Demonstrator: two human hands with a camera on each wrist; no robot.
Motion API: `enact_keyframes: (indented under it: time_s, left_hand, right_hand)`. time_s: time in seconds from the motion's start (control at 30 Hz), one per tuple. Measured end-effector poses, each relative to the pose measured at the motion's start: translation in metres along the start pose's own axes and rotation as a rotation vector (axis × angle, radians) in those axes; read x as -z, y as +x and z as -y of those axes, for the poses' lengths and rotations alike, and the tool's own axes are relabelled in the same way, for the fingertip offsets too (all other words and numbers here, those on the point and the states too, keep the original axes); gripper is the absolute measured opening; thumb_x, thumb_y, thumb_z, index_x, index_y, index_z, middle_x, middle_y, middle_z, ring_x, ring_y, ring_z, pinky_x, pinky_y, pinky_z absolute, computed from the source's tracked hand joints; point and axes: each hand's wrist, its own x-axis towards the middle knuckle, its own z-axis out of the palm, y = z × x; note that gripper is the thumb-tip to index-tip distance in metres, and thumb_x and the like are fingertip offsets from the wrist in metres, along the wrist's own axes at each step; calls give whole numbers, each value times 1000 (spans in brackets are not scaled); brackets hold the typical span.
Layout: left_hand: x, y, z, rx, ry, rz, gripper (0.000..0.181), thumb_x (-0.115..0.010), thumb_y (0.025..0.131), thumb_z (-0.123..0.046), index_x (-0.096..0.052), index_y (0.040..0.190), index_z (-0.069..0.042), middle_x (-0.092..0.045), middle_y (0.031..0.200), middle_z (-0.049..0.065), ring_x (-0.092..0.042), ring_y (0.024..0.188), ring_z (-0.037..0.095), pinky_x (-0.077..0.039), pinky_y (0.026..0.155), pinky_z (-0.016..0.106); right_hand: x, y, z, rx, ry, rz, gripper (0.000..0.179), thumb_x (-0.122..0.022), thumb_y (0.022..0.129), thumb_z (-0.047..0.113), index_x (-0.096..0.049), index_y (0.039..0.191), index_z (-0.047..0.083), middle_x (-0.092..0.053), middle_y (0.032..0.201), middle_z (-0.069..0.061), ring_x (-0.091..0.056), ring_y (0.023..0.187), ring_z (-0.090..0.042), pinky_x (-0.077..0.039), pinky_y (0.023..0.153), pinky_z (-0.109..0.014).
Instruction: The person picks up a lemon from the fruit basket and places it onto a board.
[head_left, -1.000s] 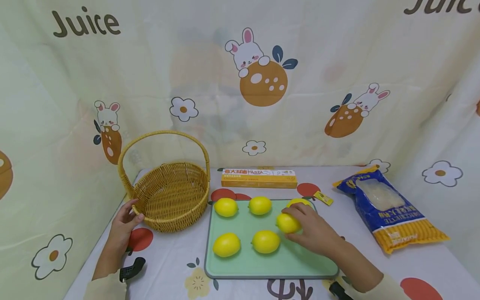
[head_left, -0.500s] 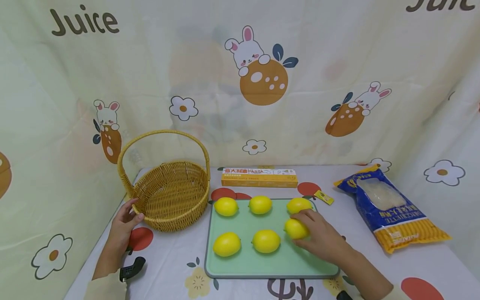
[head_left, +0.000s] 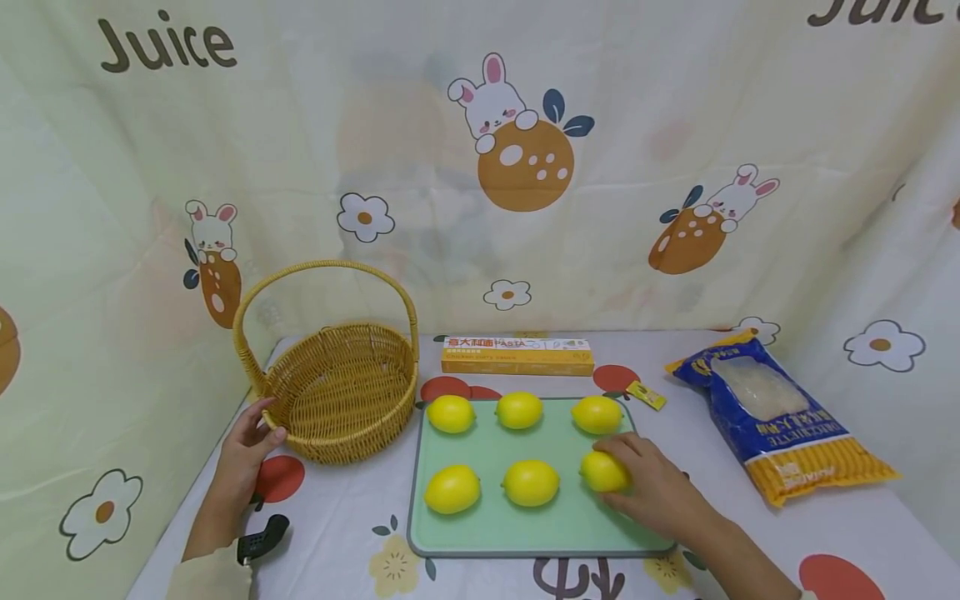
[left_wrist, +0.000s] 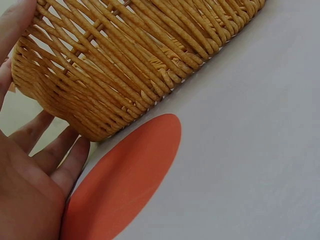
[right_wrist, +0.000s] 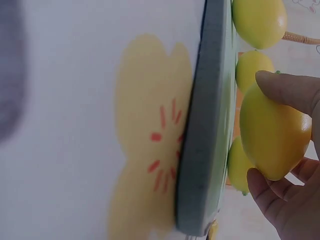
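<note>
A yellow lemon [head_left: 602,472] is pinched between the thumb and fingers of my right hand [head_left: 654,490], low over the right side of the green tray [head_left: 495,533]. In the right wrist view the held lemon [right_wrist: 274,134] shows close up, thumb on one side and fingertips on the other. Several other lemons sit on the tray in two rows, one of them [head_left: 597,414] just behind my right hand. At the left, my left hand [head_left: 243,458] grips the side of a wicker basket [head_left: 375,440], thumb at its rim. The left wrist view shows fingers spread along the woven wall [left_wrist: 135,65].
Behind the tray lies a yellow pasta box [head_left: 517,361], with a small yellow packet [head_left: 647,395] to its right. A blue and yellow pasta bag [head_left: 780,417] lies at the right. The basket's tall handle [head_left: 330,264] arches up. A printed curtain [head_left: 420,150] hangs behind.
My right hand has moved the lemon toward me and to the right, from beside the back right lemon to the front row's right end. The left hand and basket have stayed put.
</note>
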Motion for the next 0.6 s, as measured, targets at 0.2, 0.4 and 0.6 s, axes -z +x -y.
enact_keyframes:
  time_s: [0.2,0.4,0.6]
  left_hand:
    - [0,0,0,23,2,-7,68,-64,95,-22,-29,153,-21,-8,162,8,-17,144,39,-12,110,64]
    - [0,0,0,35,-3,-10,69,-64,95,-22,-28,154,-21,-8,163,6,-16,144,38,-12,111,64]
    - [-1,-1,0,29,-6,-13,69,-64,95,-21,-28,153,-20,-9,163,7,-17,144,38,-13,111,63]
  right_hand:
    - [-1,-4,-4,-7,-13,9,62,-83,76,40,-58,130,24,-50,127,0,-49,112,-24,-44,93,-59]
    - [-2,-6,-7,-19,-17,9,62,-84,74,40,-59,128,24,-51,125,1,-50,111,-23,-45,92,-59]
    - [-1,-7,-7,-17,-9,23,62,-86,72,40,-59,125,25,-51,123,1,-50,108,-22,-46,92,-57]
